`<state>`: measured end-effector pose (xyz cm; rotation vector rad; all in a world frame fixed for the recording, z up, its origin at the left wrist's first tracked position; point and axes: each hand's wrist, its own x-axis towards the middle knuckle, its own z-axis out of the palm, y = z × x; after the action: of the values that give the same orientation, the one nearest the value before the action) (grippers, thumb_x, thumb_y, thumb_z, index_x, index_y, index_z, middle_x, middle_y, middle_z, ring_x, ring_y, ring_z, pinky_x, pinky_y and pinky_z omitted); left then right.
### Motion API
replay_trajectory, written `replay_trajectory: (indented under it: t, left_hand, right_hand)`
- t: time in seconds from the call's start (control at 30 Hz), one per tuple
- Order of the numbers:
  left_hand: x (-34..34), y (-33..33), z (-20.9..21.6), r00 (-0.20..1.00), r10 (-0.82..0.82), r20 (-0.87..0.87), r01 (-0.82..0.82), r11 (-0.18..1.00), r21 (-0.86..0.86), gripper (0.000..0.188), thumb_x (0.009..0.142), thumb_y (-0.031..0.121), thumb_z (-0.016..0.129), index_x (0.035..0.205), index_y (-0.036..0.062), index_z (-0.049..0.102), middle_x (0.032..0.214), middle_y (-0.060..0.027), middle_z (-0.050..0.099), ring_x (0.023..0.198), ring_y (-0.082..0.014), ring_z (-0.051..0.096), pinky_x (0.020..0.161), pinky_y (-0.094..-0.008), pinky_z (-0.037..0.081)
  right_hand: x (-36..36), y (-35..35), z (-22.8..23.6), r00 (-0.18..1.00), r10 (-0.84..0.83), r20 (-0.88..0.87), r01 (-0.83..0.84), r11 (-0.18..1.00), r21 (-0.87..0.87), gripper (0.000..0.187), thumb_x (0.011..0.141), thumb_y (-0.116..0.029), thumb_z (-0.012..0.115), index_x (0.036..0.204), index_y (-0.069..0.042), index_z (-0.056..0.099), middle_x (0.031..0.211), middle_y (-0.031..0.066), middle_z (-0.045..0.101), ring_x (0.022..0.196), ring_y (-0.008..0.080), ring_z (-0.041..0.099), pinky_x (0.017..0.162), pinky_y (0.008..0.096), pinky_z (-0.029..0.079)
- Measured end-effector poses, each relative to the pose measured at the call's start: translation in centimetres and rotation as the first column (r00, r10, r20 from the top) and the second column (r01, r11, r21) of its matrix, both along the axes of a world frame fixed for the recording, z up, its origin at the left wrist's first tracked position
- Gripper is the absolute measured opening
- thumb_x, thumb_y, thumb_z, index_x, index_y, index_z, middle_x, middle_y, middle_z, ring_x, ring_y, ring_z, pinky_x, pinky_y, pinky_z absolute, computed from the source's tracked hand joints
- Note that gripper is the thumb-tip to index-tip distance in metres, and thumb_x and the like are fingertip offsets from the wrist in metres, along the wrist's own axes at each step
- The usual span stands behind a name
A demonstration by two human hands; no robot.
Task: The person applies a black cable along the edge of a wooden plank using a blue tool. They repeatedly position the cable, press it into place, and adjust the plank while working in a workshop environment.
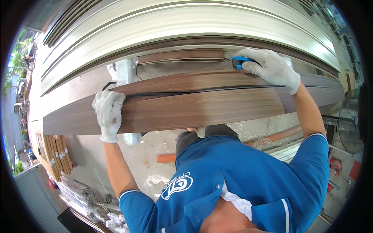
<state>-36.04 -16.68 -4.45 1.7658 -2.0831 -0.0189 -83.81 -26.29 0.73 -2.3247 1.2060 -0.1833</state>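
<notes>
A long wood-grain brown panel (182, 110) lies crosswise in front of me. Along its length runs a thin black flexible strip (186, 92), loose and doubled in places. My left hand (108, 112), in a whitish work glove, is closed around the strip over the panel's left part; a short bent end sticks out above the fingers. Beyond the panel's far edge, toward the right, my right hand (272, 66), gloved too, is closed on a small blue-and-black hand tool (241, 62). The tool's exact kind and working end are hard to make out.
Long cream-coloured profiles (194, 23) span the far side. Between them and the panel lies a shorter brown piece (180, 56), beside a plastic-wrapped support (124, 72). Cardboard-coloured pieces (54, 153) lean at the left, a fan (349, 120) stands at right, and an orange-brown bar (166, 158) lies on the floor.
</notes>
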Motion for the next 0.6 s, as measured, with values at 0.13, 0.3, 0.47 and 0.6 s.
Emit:
replay_trajectory:
  t: [0.13, 0.3, 0.47, 0.6]
  left_hand:
    - [-0.8, -0.1, -0.8, 0.999, 0.051, 0.007, -0.051, 0.999, -0.018, 0.016, 0.094, 0.02, 0.072, 0.084, 0.0073, 0.069, 0.088, -0.0096, 0.066, 0.094, -0.0338, 0.058, 0.089, -0.0451, 0.042]
    - [-1.1, -0.3, -0.6, 0.997, 0.072, -0.027, -0.072, 0.997, 0.009, 0.019, 0.096, 0.019, 0.071, 0.082, 0.007, 0.066, 0.085, -0.0083, 0.063, 0.092, -0.0313, 0.056, 0.089, -0.0442, 0.041]
    - [-1.1, -0.3, -0.7, 0.997, 0.065, -0.039, -0.064, 0.998, 0.018, 0.022, 0.097, 0.019, 0.071, 0.081, 0.0058, 0.064, 0.084, -0.0084, 0.06, 0.09, -0.0311, 0.053, 0.089, -0.0435, 0.04]
    - [-1.3, -0.5, -0.6, 0.996, 0.09, -0.023, -0.089, 0.996, 0.029, 0.023, 0.096, 0.02, 0.071, 0.079, 0.0059, 0.063, 0.083, -0.0087, 0.06, 0.09, -0.0316, 0.053, 0.089, -0.0438, 0.039]
  right_hand:
    - [-5.0, 1.5, 0.3, 0.997, 0.074, -0.001, -0.074, 0.995, -0.06, 0.032, 0.097, -0.023, 0.071, 0.127, -0.011, 0.068, 0.103, 0.0157, 0.075, 0.092, 0.0341, 0.073, 0.088, 0.0422, 0.056]
    - [-8.8, 3.3, 0.3, 0.998, -0.045, -0.032, 0.047, 0.997, 0.068, 0.036, 0.09, -0.018, 0.079, 0.125, -0.012, 0.072, 0.101, 0.0122, 0.078, 0.096, 0.0337, 0.074, 0.09, 0.042, 0.055]
    - [-7.8, 2.2, -1.3, 0.99, 0.106, 0.096, -0.102, 0.994, -0.043, 0.028, 0.087, -0.017, 0.082, 0.115, -0.011, 0.078, 0.093, 0.0093, 0.079, 0.087, 0.028, 0.076, 0.078, 0.0401, 0.056]
    - [-5.0, 1.4, -1.6, 0.985, 0.157, 0.072, -0.155, 0.987, -0.035, 0.027, 0.087, -0.021, 0.083, 0.112, -0.013, 0.079, 0.091, 0.0081, 0.079, 0.08, 0.0256, 0.075, 0.069, 0.0384, 0.055]
